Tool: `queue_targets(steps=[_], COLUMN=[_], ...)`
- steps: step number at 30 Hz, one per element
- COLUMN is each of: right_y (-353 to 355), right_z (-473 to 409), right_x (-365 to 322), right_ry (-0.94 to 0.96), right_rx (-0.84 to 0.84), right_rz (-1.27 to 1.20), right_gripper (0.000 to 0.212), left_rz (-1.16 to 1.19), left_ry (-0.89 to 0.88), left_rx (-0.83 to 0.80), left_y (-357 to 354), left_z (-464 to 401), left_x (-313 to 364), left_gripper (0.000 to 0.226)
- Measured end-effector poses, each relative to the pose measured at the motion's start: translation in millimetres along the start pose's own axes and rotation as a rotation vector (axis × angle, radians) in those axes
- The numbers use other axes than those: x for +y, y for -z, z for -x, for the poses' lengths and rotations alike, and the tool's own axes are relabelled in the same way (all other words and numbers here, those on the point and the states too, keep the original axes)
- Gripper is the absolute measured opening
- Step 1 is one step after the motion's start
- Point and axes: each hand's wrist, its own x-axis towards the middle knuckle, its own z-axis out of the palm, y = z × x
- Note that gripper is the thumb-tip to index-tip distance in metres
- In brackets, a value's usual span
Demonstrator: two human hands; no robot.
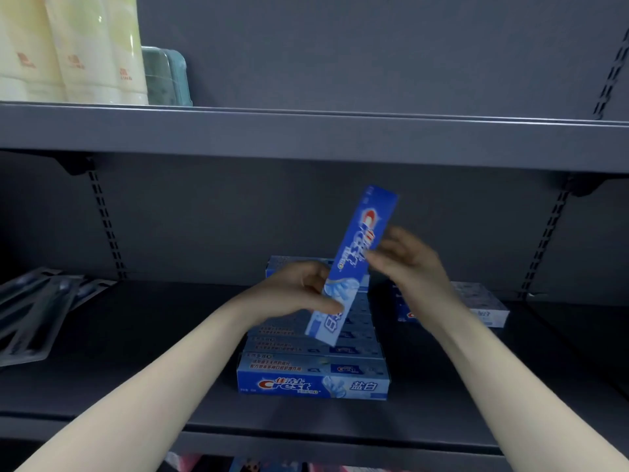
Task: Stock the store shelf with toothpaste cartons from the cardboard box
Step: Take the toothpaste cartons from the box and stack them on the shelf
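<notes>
A long, glossy blue toothpaste carton (352,264) stands tilted above the dark matte metal shelf (136,335); the left hand (299,291) pinches its lower half; the right hand (412,264), blurred, touches its upper edge, fingers loosely spread; stacked cartons (313,373) lie flat beneath.

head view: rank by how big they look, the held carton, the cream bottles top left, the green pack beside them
1. cream bottles, cut off by the frame
2. held carton, which sits nearer the camera, so its look is inflated
3. green pack, partly hidden behind the bottles
</notes>
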Motion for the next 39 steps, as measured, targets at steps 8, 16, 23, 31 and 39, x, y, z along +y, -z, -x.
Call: queue_targets(steps=[8, 16, 23, 31, 39], right_y=[-7, 8, 30, 34, 31], right_z=[15, 18, 19, 18, 16], right_x=[24, 29, 42, 73, 95], right_ry=[-0.154, -0.201, -0.189, -0.248, -0.218], right_rx=[-0.271, -0.196, -0.08, -0.066, 0.004], right_rz=[0.262, 0.335, 0.32, 0.395, 0.422], right_gripper=[0.05, 0.044, 0.037, 0.034, 0.033], left_rz=[0.334, 0.614, 0.728, 0.044, -0.347], left_ry=[-0.074, -0.091, -0.003, 0.201, 0.067], left_rx=[0.082, 0.278, 0.393, 0.511, 0.593], left_y=[-13, 1, 21, 19, 13], left_z=[-3, -1, 22, 33, 33], left_x=[3, -17, -57, -80, -104], left_gripper=[0.037, 0.032, 0.044, 0.028, 0.044])
